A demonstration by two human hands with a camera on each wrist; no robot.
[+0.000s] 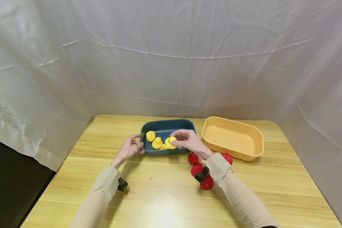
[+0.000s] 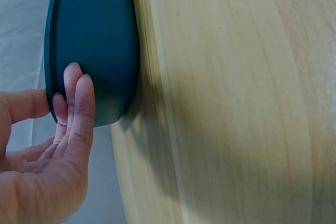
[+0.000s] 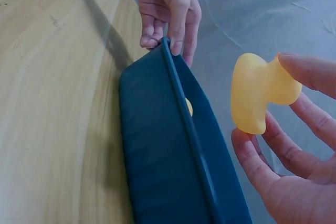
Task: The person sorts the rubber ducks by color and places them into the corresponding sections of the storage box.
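Duck (image 3: 249,93) hangs above the blue bin (image 1: 159,152), pinched between thumb and fingertips of the right grip (image 1: 189,140); that light hold seems enough for so small a toy and keeps it clear of the rim. The left grip (image 1: 129,147) clasps the bin's left end, fingers against the outer wall and another digit over the rim, probably to stop it sliding. Other ducks (image 1: 157,144) lie inside, contained by its walls. Red balls (image 1: 206,182) sit loose on the surface (image 1: 159,177) around the right sleeve (image 1: 237,193), near the orange bin (image 1: 231,136).
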